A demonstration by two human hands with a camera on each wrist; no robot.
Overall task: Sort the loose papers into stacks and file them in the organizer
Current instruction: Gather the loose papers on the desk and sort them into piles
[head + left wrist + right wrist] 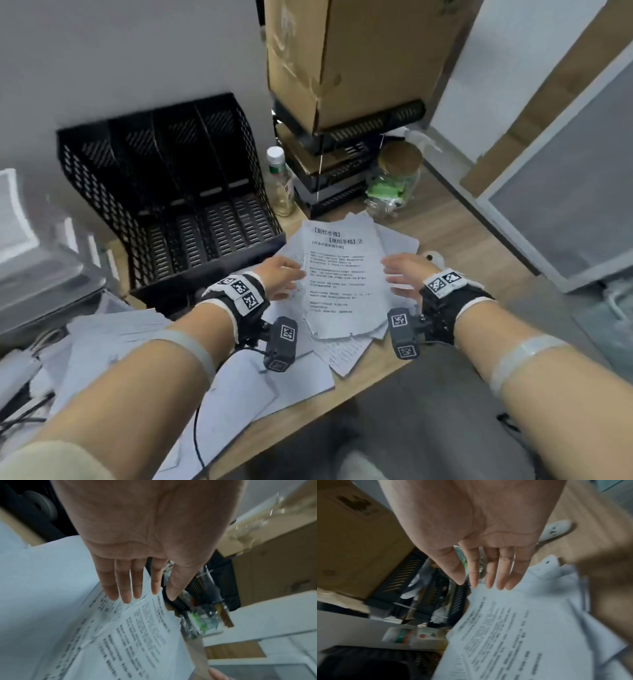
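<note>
A rough stack of printed papers (337,274) lies on the wooden desk (455,233), in front of me. My left hand (282,274) is at the stack's left edge and my right hand (406,274) at its right edge, both with straight fingers and nothing gripped. In the left wrist view the left hand's fingers (126,585) stretch over the printed sheets (137,635). The right wrist view shows the right hand's fingers (493,572) straight above the top sheet (513,635). A black mesh organizer (171,192) with several upright slots, all bare, stands to the left of the stack. More loose sheets (130,346) lie under my left forearm.
A small bottle (282,181) and a glass jar (394,178) stand behind the papers. Black stacked trays (342,171) carry a cardboard box (352,58). A clear plastic bin (41,253) sits far left. A cable (197,428) runs over the papers near the desk's front edge.
</note>
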